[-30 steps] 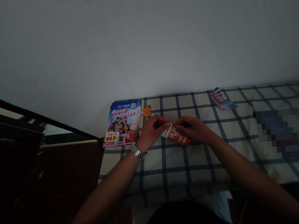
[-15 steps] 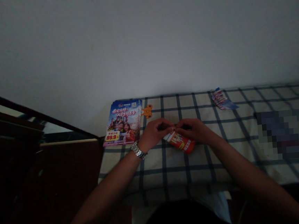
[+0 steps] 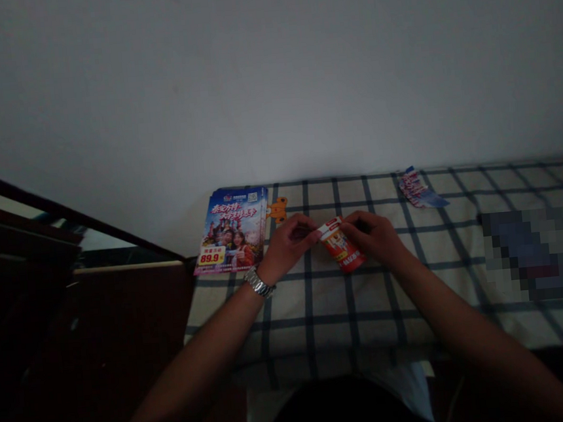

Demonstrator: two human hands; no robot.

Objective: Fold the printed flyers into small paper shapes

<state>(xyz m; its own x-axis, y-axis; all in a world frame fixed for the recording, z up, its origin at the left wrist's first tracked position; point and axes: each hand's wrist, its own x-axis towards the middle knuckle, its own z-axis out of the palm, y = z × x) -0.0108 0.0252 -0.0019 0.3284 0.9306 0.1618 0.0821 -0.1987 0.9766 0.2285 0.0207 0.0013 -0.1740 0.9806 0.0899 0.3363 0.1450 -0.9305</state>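
A small red, white and yellow printed piece (image 3: 343, 250), tapered like a cup, is held between my hands over the checked cloth. I cannot make out whether it is flat card or a packet. My left hand (image 3: 291, 243), with a metal watch on the wrist, pinches its upper left edge. The thumb and fingers of my right hand (image 3: 373, 236) are closed on its upper right side. Beside my left hand lies a stack of blue and pink printed flyers (image 3: 231, 232). An orange bear-shaped cutout (image 3: 277, 209) pokes out from the stack's right side.
A crumpled or folded blue and pink paper (image 3: 418, 189) lies near the wall (image 3: 330, 88). Farther right on the checked cloth (image 3: 290, 309) is a dark pixelated object (image 3: 532, 255). A dark rail (image 3: 75, 216) slants along the left, above a dark brown surface.
The red printed piece has been turned more upright, its white top edge now showing between my hands. My right hand has shifted slightly right, and my hands are a little farther apart.
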